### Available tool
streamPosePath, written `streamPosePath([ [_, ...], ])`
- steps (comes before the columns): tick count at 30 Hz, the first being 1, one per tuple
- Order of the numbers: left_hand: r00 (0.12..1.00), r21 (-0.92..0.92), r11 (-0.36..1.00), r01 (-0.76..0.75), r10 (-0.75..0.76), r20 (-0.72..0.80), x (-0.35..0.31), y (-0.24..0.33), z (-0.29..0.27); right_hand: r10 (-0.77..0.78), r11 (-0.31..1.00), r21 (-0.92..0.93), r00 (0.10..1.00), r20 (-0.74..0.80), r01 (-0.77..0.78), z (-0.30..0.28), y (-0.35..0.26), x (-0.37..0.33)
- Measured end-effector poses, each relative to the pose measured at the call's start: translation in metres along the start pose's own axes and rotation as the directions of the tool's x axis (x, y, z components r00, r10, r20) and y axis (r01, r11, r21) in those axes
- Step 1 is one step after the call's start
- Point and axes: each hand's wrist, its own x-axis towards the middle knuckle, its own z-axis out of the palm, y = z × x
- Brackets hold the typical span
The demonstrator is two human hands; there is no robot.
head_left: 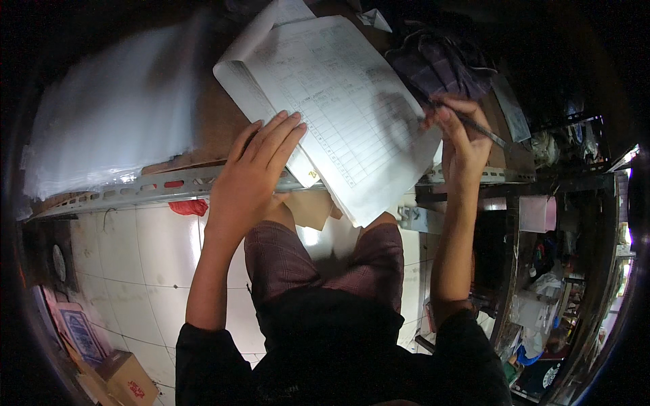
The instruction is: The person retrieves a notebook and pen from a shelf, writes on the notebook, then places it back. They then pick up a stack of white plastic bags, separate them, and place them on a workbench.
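Note:
An open notebook [325, 74] with ruled, partly written pages lies tilted on the brown table, its lower corner jutting past the edge. Flat on its left page margin rests my left hand [261, 152], fingers stretched out. My right hand [462, 135], at the right side of the page, grips a dark pen [479, 126] between thumb and fingers. The pen's tip is hidden by the fingers. A curled page runs along the notebook's left side.
A stack of clear plastic sheets [115, 115] covers the table's left part. Dark checked cloth [443, 64] lies behind my right hand. The perforated metal table edge [135, 186] runs in front. Cluttered shelves [542, 298] stand at right; a cardboard box [126, 379] sits on the lower left.

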Motion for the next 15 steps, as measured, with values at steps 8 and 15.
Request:
streamPosePath([
  [8,1.0,-0.037,0.999,0.013,-0.013,-0.008,-0.003,0.002,0.0,-0.281,0.958,0.045,0.899,0.335,0.283,0.034,-0.063,0.046],
  [15,1.0,-0.061,0.998,-0.002,0.001,-0.01,-0.002,0.005,-0.005,-0.064,0.997,0.061,0.881,0.469,0.04,0.066,-0.028,0.034],
])
